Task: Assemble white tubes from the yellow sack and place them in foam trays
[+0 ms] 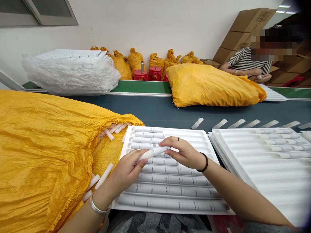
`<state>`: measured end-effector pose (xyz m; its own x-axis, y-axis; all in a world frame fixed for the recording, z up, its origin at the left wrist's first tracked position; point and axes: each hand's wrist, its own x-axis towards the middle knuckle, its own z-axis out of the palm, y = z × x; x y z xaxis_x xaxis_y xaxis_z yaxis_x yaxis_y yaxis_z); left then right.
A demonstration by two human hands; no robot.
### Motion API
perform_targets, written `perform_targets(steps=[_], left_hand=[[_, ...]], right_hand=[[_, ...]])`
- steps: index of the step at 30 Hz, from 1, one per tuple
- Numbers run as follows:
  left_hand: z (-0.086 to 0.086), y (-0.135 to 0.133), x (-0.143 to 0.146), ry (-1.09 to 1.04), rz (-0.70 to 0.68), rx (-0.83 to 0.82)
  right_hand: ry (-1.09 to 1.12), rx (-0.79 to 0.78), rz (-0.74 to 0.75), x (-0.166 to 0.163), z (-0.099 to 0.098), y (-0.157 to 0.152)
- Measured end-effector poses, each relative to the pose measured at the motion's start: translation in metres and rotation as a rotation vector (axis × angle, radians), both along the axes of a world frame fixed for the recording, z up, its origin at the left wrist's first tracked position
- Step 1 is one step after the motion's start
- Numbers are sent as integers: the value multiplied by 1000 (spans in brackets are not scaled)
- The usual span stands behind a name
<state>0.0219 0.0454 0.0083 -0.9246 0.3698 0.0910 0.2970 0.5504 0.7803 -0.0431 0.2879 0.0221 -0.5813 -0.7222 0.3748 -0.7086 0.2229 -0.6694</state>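
Both hands hold one white tube [155,151] just above a white moulded tray [191,133]. My left hand [126,173] pinches the tube's left end, a silver bangle on that wrist. My right hand [183,152] grips its right end, with a ring and a black band at the wrist. The tray's grooves hold several white tubes with small print, laid end to end; the far right part of its upper grooves is bare. A large yellow sack [43,152] lies at my left, its mouth spilling loose white tubes [104,176].
A stack of bare white trays [264,161] sits at the right. Single tubes [197,123] lie in a row on the dark conveyor belt [155,111]. Beyond it lie a yellow sack [211,85], bagged white trays [70,71], and a person in a striped top [247,61] by cardboard boxes.
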Motion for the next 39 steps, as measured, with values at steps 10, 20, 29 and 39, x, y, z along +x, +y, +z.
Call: perform_targets(steps=[10,20,29,39], left_hand=[[-1,5,9,434,-19,-209],[1,13,25,213,-27,-253],[-42,-103,14,-517,193,-890],[-37,-101,11,-300,403,-760]], right_hand=[[-64,72,-80,18,-4,-6],[442,351,-125,21,-2,-14],[-164,512,-962,-141,-47,72],[-113,671,-966,-121,-30,59]])
